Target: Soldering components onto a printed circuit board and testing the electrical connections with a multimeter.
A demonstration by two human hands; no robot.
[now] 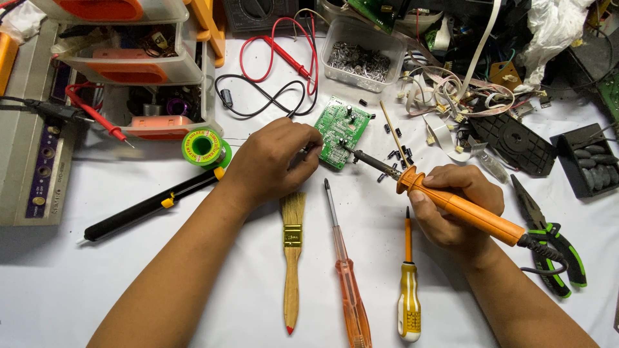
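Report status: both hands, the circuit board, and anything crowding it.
Left hand pinches solder wire at the green circuit board. Right hand grips orange soldering iron, tip on board. Small black parts lie loose beside the board.

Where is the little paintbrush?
In the head view, the paintbrush lies on the white table just below the left hand, left of the clear orange screwdriver.

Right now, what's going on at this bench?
A person is soldering. The right hand holds an orange soldering iron with its tip on a green circuit board. The left hand is at the board's near edge, pinching something thin, too small to tell. A brush, two screwdrivers and pliers lie on the white table.
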